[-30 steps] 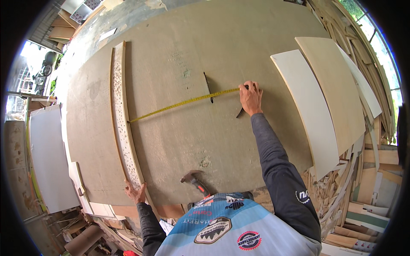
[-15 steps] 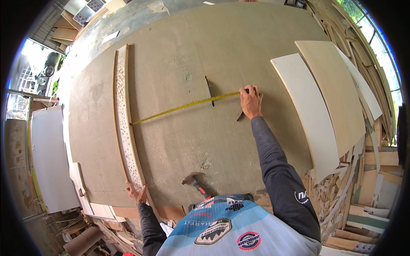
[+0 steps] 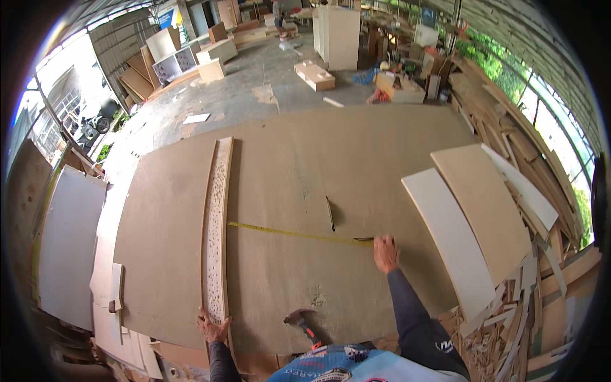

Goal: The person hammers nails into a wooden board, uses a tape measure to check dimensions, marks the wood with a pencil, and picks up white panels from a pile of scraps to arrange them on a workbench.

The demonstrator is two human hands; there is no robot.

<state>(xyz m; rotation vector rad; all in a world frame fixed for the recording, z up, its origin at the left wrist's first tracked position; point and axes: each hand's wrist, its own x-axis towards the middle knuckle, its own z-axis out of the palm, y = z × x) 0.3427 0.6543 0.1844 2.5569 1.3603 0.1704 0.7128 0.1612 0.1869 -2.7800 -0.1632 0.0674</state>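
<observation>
A long, narrow wooden board (image 3: 218,242) with a speckled face and pale raised edges lies lengthwise on the large brown sheet (image 3: 280,299). My left hand (image 3: 213,328) grips its near end, thumb and fingers on opposite sides. From the board's right edge a yellow tape measure blade (image 3: 299,234) runs across the sheet to my right hand (image 3: 387,254). That hand is closed around the tape's other end; its case is mostly hidden. Just left of these fingers lies a dark curved piece (image 3: 364,239). Farther off is a thin black strip (image 3: 330,214).
A claw hammer (image 3: 305,326) rests at the sheet's near edge. White and beige panels (image 3: 482,197) overlap its right side, beside heaped wood offcuts (image 3: 509,318). A white panel (image 3: 71,245) leans at left. Cabinets (image 3: 336,37) and a distant person (image 3: 278,16) are beyond.
The view has tipped upward, bringing in more of the workshop. My right hand and the tape have shifted toward me, off the thin black strip. My left hand still grips the board.
</observation>
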